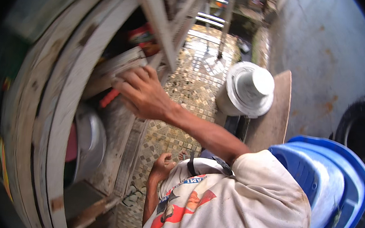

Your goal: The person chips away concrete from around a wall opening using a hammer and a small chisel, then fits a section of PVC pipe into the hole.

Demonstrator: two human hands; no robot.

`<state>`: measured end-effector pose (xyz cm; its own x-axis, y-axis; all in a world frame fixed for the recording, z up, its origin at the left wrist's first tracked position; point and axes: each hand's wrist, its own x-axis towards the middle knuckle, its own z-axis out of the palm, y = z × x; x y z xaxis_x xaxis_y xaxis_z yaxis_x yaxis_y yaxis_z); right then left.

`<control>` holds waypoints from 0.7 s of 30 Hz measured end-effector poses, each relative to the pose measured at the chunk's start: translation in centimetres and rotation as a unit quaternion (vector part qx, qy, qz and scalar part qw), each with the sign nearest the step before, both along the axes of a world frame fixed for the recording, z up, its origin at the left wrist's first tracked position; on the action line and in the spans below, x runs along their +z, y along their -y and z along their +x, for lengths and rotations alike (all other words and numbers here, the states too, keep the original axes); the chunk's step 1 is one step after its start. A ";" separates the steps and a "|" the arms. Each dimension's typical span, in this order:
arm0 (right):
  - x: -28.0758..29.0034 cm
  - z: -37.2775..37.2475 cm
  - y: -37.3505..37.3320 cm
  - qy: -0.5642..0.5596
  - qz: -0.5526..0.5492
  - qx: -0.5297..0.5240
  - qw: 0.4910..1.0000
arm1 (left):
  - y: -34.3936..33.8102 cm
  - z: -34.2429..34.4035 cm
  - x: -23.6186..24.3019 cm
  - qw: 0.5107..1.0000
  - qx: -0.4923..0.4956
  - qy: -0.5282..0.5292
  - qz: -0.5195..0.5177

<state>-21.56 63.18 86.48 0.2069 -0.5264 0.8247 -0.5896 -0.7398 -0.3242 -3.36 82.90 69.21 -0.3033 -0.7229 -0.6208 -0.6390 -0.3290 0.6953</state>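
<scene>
My right hand (143, 91) reaches across to the wooden shelving on the left. Its fingers are curled down beside the sawn end of a wooden beam (126, 62). A short red stick-like piece (109, 98) juts out just below those fingers; whether it lies in the grip is hidden. My left hand (162, 167) hangs low beside my shirt, thumb and fingers a little apart, with nothing visible in it. Below the right hand, a round silver metal pot (92, 138) sits inside the shelving. Red packets (143, 37) lie in the shadow behind the beam.
Weathered wooden planks (61, 115) rise along the left. Stacked blue plastic basins or chairs (320, 184) stand close at my right. A whitish cylindrical container (244, 91) stands ahead beside a brown board (272, 114). A black tire (361, 131) leans against the grey wall (329, 53). The floor is tiled (194, 80).
</scene>
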 end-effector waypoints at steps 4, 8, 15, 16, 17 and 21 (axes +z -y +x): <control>-11.9 -4.8 -4.5 0.163 0.212 -0.075 0.961 | 0.9 0.1 -3.9 0.997 -0.065 0.014 0.034; -28.7 -9.7 -10.0 0.420 0.540 -0.207 0.699 | 1.2 -0.7 -6.7 0.994 -0.083 -0.026 0.062; -45.8 -23.0 -18.6 0.826 0.436 -0.251 0.253 | -0.9 -0.9 -12.5 0.982 -0.107 0.041 0.151; -48.2 -25.5 -19.7 0.848 0.394 -0.256 0.245 | -1.2 -1.7 -13.5 0.981 -0.100 0.049 0.161; -50.6 -28.2 -20.8 0.864 0.349 -0.270 0.244 | -1.7 -2.0 -14.5 0.979 -0.094 0.058 0.172; -53.8 -35.5 -19.5 0.883 0.219 -0.343 0.236 | -4.7 -0.9 -17.9 0.973 -0.049 0.070 0.215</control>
